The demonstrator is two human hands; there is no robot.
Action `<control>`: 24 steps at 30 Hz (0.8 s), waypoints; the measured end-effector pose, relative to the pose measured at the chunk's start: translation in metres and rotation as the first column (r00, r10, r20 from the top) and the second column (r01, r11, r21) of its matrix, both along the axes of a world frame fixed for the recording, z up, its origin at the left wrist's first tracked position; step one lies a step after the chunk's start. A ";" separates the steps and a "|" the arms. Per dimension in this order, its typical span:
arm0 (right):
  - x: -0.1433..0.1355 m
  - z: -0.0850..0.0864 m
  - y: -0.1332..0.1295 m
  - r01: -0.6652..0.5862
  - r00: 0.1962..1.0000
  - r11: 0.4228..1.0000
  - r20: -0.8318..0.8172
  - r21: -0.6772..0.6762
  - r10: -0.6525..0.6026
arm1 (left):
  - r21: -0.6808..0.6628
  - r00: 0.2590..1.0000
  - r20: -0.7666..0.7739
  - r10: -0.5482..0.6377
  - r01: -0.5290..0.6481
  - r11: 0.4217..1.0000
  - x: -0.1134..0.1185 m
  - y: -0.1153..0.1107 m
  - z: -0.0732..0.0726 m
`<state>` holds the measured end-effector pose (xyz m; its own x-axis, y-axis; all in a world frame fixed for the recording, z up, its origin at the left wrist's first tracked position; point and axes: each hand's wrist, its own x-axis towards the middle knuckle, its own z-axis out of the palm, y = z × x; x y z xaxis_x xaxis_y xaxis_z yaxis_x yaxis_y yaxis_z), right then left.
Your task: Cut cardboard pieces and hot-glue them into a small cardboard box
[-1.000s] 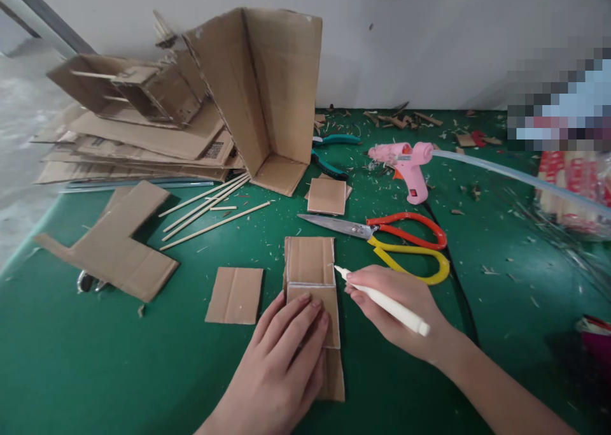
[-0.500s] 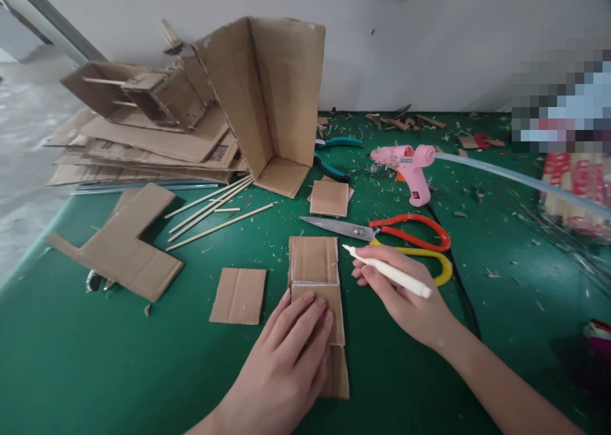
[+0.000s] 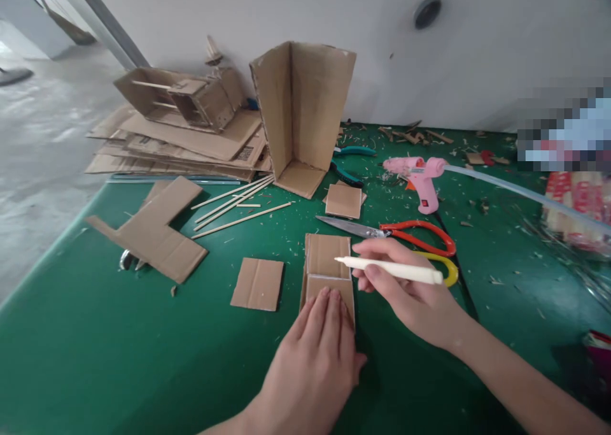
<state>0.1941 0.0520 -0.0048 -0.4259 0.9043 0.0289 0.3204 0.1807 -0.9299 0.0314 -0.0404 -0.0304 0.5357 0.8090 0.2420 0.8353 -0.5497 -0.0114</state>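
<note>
cardboard strip point(image 3: 328, 253), brown and crossed by a white line, flat on the green table point(image 3: 95, 352) beneath my left hand point(image 3: 317, 352), fingers pressed together. my right hand point(image 3: 413, 288) pinches a white pen point(image 3: 394, 269), tip over the strip. red-and-yellow-handled metal scissors point(image 3: 353, 227) lie partly behind that hand, nearer than a pink glue gun point(image 3: 426, 186). square brown cardboard piece point(image 3: 258, 285), left; open surface reaches the table's left edge.

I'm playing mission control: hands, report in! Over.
Left hand resting on cardboard. Right hand gripping pen, tip over cardboard. Scissors close beyond right hand, partly hidden.
</note>
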 end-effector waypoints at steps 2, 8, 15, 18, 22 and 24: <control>-0.016 0.012 0.005 -0.085 0.993 0.996 0.084 0.039 0.081 | 0.000 0.994 -0.029 0.101 -0.101 0.995 0.016 -0.003 0.005; -0.057 0.018 0.016 -0.301 0.916 0.948 0.307 0.105 0.257 | -0.009 0.970 -0.067 0.233 -0.234 0.972 0.041 -0.004 0.012; -0.063 0.016 0.019 -0.343 0.854 0.936 0.441 0.079 0.276 | 0.012 0.959 -0.055 0.278 -0.278 0.960 0.041 -0.011 0.009; -0.061 0.017 0.019 -0.347 0.845 0.934 0.462 0.087 0.270 | 0.012 0.958 -0.076 0.275 -0.275 0.961 0.043 -0.013 0.008; -0.061 0.016 0.019 -0.360 0.826 0.927 0.497 0.102 0.266 | 0.016 0.962 -0.086 0.258 -0.257 0.966 0.044 -0.014 0.008; -0.061 0.016 0.020 -0.368 0.813 0.924 0.518 0.104 0.266 | 0.017 0.961 -0.095 0.259 -0.258 0.966 0.044 -0.014 0.009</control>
